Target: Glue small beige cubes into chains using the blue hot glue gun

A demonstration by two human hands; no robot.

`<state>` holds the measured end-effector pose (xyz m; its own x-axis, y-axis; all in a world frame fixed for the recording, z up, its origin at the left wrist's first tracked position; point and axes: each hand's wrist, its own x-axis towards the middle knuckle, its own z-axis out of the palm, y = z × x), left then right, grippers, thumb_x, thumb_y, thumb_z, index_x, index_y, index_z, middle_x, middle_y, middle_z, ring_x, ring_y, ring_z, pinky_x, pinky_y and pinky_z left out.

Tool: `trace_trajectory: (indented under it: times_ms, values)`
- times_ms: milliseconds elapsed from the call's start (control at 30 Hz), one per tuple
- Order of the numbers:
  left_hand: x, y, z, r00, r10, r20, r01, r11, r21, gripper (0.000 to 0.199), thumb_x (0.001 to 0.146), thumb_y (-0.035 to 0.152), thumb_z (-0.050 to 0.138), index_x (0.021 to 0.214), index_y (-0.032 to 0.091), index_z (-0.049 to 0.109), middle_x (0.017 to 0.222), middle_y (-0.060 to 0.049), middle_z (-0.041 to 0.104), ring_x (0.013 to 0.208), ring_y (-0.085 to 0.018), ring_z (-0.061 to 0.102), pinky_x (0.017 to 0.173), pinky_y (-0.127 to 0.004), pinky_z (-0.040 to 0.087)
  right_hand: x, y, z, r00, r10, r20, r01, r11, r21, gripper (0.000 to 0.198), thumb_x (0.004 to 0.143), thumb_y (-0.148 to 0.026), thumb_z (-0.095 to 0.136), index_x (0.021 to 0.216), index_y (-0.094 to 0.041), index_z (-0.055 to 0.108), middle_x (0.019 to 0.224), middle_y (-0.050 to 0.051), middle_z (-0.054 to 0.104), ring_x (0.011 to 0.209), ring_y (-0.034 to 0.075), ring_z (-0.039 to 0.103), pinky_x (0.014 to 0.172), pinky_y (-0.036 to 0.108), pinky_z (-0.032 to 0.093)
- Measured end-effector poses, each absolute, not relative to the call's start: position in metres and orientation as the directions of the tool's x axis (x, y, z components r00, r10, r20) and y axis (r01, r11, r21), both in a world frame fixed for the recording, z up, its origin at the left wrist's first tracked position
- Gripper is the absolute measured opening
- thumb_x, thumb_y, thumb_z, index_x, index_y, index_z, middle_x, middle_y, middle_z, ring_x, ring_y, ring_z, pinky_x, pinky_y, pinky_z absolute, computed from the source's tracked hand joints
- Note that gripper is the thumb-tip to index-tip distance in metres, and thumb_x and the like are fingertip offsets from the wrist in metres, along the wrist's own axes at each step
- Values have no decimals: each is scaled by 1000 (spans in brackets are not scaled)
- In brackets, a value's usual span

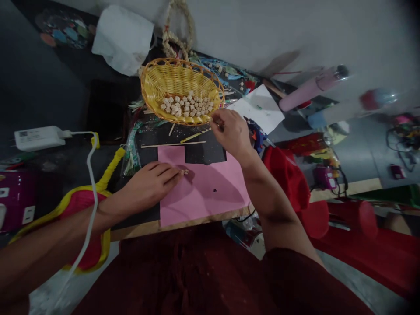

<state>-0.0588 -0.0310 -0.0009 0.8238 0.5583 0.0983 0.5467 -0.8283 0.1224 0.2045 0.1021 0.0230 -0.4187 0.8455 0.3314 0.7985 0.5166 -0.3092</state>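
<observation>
My left hand (pixel 152 181) rests over the pink paper (pixel 203 183), its fingertips pinched on a small beige knotted piece (pixel 184 172). At the near right rim of the yellow wicker basket (pixel 154 83), my right hand (pixel 231 131) has its fingers curled together. What those fingers hold, if anything, is hidden. Inside the basket lie several pale knotted pieces (pixel 187 105), like the one in my left hand. A thin wooden stick (pixel 173 144) lies along the far edge of the paper, with a yellow strip (pixel 196 135) just beyond it.
A blue glue gun (pixel 258 136) lies right of my right hand, near a white sheet (pixel 262 109). White cable (pixel 90 166) crosses above my left forearm from a charger (pixel 41 138). A yellow-edged pink item (pixel 82 205) is at left, red cloth (pixel 285 179) at right.
</observation>
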Motion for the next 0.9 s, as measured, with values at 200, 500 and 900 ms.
trace_trajectory:
  times_ms: [200, 500, 900]
  values:
    - [-59, -30, -1, 836, 544, 74, 536, -838, 100, 39, 91, 11, 49, 129, 15, 58, 128, -9, 64, 112, -24, 58, 93, -40, 45, 200, 150, 9, -428, 831, 357, 805, 529, -268, 20, 94, -25, 45, 107, -21, 60, 109, 8, 65, 99, 22, 60, 93, 43, 49]
    - [-59, -30, 0, 835, 539, 116, 532, -843, 83, 36, 92, 12, 48, 127, 13, 59, 124, -9, 66, 109, -24, 59, 91, -40, 46, 175, 149, -1, -477, 843, 249, 840, 521, -155, 11, 91, -23, 56, 83, -20, 64, 93, 8, 65, 96, 24, 59, 88, 41, 49]
    - [-57, -30, -1, 825, 549, 134, 532, -834, 144, 40, 89, 8, 49, 128, 14, 59, 126, -12, 64, 112, -25, 58, 91, -40, 47, 195, 123, 18, -376, 850, 370, 727, 518, -451, 29, 100, -41, 38, 115, -22, 54, 99, 4, 66, 85, 16, 63, 77, 36, 54]
